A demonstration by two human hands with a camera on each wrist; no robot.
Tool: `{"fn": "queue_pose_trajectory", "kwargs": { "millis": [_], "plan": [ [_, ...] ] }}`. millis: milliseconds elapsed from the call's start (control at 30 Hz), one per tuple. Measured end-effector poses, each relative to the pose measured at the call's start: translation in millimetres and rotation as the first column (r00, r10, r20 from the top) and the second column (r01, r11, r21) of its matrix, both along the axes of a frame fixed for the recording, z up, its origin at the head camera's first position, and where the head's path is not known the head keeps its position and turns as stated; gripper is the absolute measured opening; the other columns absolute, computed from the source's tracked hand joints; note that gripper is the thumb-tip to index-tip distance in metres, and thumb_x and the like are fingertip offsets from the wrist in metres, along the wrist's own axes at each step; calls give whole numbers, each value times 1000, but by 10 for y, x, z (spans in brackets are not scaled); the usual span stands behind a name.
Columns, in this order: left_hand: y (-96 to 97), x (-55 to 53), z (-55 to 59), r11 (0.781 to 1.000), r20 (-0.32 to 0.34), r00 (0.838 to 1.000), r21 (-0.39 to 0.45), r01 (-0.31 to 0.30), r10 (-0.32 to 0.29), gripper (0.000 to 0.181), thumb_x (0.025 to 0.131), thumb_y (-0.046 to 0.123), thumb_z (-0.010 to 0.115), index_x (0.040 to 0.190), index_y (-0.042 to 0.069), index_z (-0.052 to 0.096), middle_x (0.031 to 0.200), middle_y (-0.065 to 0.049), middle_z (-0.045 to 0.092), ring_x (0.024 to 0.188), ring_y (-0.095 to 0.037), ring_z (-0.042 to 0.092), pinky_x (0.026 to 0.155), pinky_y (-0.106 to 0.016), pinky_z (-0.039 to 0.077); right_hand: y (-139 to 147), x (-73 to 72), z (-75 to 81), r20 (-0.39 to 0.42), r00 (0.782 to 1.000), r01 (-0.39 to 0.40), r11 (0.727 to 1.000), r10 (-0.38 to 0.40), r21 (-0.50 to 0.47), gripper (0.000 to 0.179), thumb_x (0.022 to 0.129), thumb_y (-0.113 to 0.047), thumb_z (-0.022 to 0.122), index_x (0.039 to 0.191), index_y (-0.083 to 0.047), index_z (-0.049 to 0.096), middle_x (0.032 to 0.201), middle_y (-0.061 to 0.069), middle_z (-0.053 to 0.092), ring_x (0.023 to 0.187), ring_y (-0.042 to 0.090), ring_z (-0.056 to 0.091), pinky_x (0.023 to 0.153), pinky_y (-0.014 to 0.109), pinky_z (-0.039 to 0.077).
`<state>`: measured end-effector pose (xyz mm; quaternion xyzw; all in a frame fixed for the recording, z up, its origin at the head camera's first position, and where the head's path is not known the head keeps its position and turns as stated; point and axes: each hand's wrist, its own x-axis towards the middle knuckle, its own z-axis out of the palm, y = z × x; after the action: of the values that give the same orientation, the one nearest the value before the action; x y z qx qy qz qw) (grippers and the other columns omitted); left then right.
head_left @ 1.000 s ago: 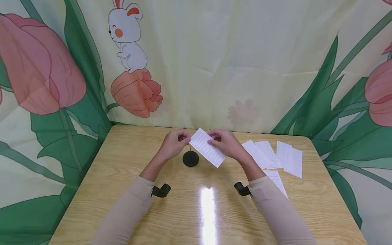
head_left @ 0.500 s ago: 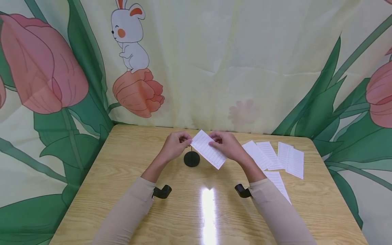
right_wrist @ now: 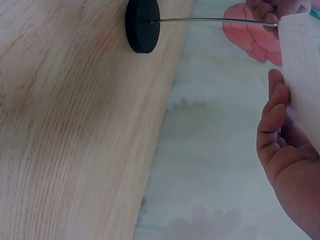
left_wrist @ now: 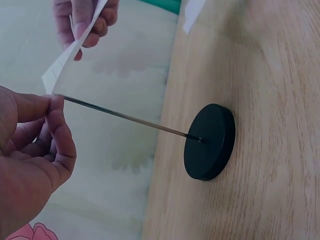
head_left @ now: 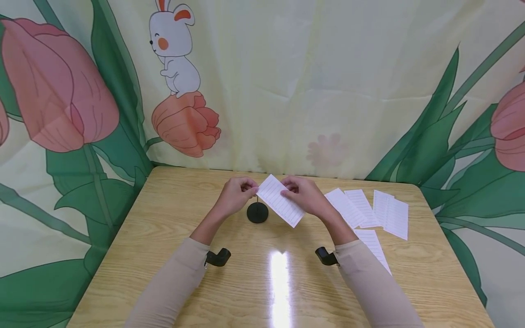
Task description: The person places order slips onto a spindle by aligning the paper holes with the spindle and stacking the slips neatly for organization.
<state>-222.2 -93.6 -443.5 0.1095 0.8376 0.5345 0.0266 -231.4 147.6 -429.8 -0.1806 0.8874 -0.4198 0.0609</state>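
A black round-based receipt spike (head_left: pixel 257 213) stands upright on the table, its thin metal rod (left_wrist: pixel 125 117) rising to the fingertips of my left hand (head_left: pixel 234 196). That hand pinches the left corner of a white lined paper slip (head_left: pixel 283 203), right at the rod's tip. My right hand (head_left: pixel 305 197) grips the same slip by its upper right edge, thumb on the printed face. The slip is held slanted above the table, level with the top of the rod. In the right wrist view the slip's edge (right_wrist: pixel 300 65) meets the rod's end, where the left fingers partly hide the tip.
Several more lined slips lie on the table to the right, some overlapping (head_left: pixel 344 207), with a pair (head_left: pixel 397 218) farther right and one (head_left: pixel 371 243) partly under the right forearm. A curtain (head_left: pixel 287 91) printed with tulips and a rabbit hangs behind the table's back edge.
The whole head view shifts slightly. Both hands keep their hold on the slip at the spike's tip, with hardly any visible movement.
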Motion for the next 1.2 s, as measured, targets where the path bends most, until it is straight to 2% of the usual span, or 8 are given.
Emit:
{"fn": "queue_pose_trajectory", "kwargs": {
  "millis": [367,600,700,933,1200],
  "plan": [
    [13,17,-44,1000,-12,1000,13,-1,1,7,99,6,67,98,4,74,91,-10,70,80,-18,62,69,-25,49,13,21,-41,8,1000,6,1000,-6,7,23,97,-9,72,118,0,71,100,12,76,86,19,69,73,26,54],
    [19,30,-75,1000,-43,999,21,1,0,7,100,4,66,99,3,73,93,-9,70,80,-17,63,70,-25,52,3,46,-92,-5,1000,18,1000,-18,-6,24,97,-10,72,118,1,71,102,14,75,88,21,70,76,30,56],
    [16,35,-88,1000,-55,998,15,4,-3,8,100,4,65,99,3,73,92,-9,70,81,-20,63,70,-25,52,-2,56,-99,-19,1000,24,1000,-24,-3,23,97,-9,72,117,1,71,102,14,76,90,23,71,78,33,57],
    [9,43,-129,1000,-46,999,14,16,-15,8,101,2,64,100,1,72,92,-11,69,90,-40,68,70,-24,52,-12,65,-110,-47,999,23,1000,-22,17,22,96,-9,73,116,0,71,101,13,76,90,22,72,79,34,58],
    [18,24,-199,1000,-45,999,15,26,-25,8,100,1,64,100,0,72,93,-13,70,89,-37,69,70,-23,53,19,98,-161,-40,999,28,999,-26,36,23,96,-10,73,117,-1,71,102,12,76,92,22,71,82,37,58]
  ]
}}
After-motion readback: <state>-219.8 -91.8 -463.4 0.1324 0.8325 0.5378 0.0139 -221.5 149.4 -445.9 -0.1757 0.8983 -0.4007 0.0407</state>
